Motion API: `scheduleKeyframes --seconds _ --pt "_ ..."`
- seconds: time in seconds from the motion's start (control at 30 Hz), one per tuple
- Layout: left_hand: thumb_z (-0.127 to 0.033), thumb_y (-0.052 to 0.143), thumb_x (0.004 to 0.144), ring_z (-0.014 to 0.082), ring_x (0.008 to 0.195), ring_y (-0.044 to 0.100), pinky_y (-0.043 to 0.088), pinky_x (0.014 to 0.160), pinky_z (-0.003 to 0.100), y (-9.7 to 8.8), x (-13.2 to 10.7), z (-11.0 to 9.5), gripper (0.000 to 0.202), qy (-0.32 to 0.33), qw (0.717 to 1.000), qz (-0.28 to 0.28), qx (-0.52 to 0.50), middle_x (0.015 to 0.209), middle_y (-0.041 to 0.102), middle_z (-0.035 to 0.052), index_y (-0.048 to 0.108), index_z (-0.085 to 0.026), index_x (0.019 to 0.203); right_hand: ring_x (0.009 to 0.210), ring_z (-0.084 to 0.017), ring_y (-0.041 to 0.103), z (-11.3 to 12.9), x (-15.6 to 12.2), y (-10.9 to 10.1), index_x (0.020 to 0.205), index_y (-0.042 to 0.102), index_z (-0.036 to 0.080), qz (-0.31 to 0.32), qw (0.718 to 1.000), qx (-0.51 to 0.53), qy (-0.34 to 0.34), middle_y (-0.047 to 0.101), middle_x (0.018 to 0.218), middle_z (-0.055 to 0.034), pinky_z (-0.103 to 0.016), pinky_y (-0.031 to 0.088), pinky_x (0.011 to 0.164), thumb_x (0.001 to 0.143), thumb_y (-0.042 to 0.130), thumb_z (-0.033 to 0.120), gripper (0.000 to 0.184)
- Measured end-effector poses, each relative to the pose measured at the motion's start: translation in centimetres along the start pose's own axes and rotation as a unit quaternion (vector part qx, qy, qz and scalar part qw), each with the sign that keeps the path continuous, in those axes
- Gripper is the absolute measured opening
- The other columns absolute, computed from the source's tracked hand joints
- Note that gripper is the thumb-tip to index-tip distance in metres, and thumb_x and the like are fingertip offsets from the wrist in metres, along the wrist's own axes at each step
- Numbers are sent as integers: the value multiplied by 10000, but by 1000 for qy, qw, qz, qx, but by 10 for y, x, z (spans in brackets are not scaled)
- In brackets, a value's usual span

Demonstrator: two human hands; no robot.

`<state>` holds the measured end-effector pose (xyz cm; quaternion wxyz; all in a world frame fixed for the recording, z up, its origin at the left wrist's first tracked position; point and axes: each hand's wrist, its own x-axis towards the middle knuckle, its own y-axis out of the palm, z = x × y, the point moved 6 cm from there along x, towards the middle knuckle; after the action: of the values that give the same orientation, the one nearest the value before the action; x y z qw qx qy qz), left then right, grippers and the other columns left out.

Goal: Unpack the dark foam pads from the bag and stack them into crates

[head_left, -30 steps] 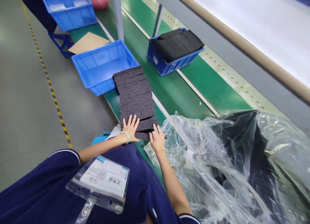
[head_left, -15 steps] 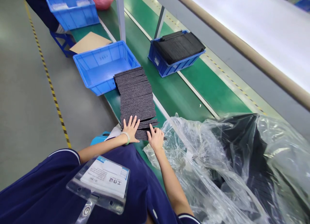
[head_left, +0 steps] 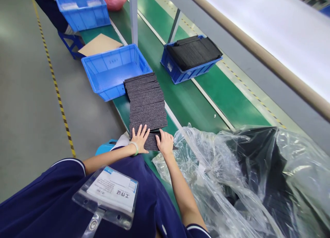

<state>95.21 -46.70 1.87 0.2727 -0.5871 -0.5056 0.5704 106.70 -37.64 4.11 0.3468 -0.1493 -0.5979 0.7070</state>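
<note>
Dark grey foam strips stand packed in a long row on the green bench. A gap parts a small bunch of strips from the near end of that row. My left hand, with a pale bangle at the wrist, lies spread over the left ends of the strips beside the gap. At the bunch's right end is my right hand, its fingers bent round the strips and its thumb on top. Parts of the bunch are hidden under both hands.
A blue crate touches the row's far end. Another blue crate holds black foam pieces. Crumpled clear plastic over black material lies to my right. Farther off are a cardboard sheet, a third crate and a metal post.
The gap between the row and the small bunch is wider. My right index finger, pointing among loose strips before, now bends at the bunch's end. My left hand stays nearly still.
</note>
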Motion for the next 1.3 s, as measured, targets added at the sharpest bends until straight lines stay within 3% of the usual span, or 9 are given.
scheduleKeyframes --seconds 0.13,0.23,0.4,0.53,0.6,0.7,0.83,1.13,1.3 --pt "-642 731 514 402 1383 -253 -31 1056 710 3 1 1 1308 -1 1000 -1 -6 1571 -123 146 43 -157 1514 885 -239 480 4 8 5 1403 431 205 12 999 -36 -7 579 916 -100 -400 315 890 956 338 472 530" --pt "-636 731 513 395 1386 -251 -31 1056 710 4 1 1 1302 -2 1000 -1 -7 1569 -130 145 52 -154 1514 878 -238 473 4 6 5 1381 465 234 16 999 -43 -9 569 916 -97 -403 324 870 952 362 466 499" --pt "-642 732 505 396 1384 -258 -21 1055 713 6 1 0 1303 -1 1000 -3 -2 1566 -136 146 69 -152 1513 1063 -267 482 5 -2 1 1201 600 194 -8 1000 -25 1 574 1123 -152 -412 354 902 947 396 427 400" --pt "-646 725 510 399 1381 -261 -27 1050 719 6 0 -1 1294 5 1000 -4 -1 1569 -124 146 79 -146 1513 1325 -299 333 11 10 2 914 616 172 -7 999 -15 -34 410 1437 -158 -417 385 921 949 379 433 354" --pt "-644 725 510 402 1381 -256 -26 1053 716 7 -1 -1 1291 6 1000 -6 -2 1572 -113 146 82 -150 1514 1369 -293 290 13 20 5 826 576 181 1 999 -6 -49 363 1483 -139 -419 404 916 953 366 434 353" --pt "-643 729 499 404 1385 -246 -22 1057 714 9 -2 -1 1293 6 1000 -7 -2 1576 -94 144 92 -157 1514 1376 -280 302 12 27 8 791 550 192 7 998 7 -58 442 1434 -136 -424 420 906 961 353 405 336" --pt "-644 730 490 403 1387 -241 -23 1055 716 10 -2 -3 1294 8 1000 -8 -2 1576 -88 142 105 -156 1513 1338 -262 381 11 22 9 806 558 185 -2 998 7 -62 551 1330 -150 -407 423 896 968 351 345 308" --pt "-650 721 506 400 1386 -247 -21 1056 714 9 -2 -1 1290 1 1000 -6 -2 1573 -102 147 93 -146 1513 1263 -244 459 14 14 6 883 594 163 -17 997 12 -75 591 1265 -157 -387 375 950 969 355 299 288" --pt "-642 722 509 399 1391 -236 -16 1060 711 7 -2 -1 1292 3 1000 -7 -7 1575 -88 151 77 -148 1514 1092 -262 500 10 25 9 1237 551 140 -14 999 1 -44 606 1109 -157 -399 365 931 955 374 398 421"
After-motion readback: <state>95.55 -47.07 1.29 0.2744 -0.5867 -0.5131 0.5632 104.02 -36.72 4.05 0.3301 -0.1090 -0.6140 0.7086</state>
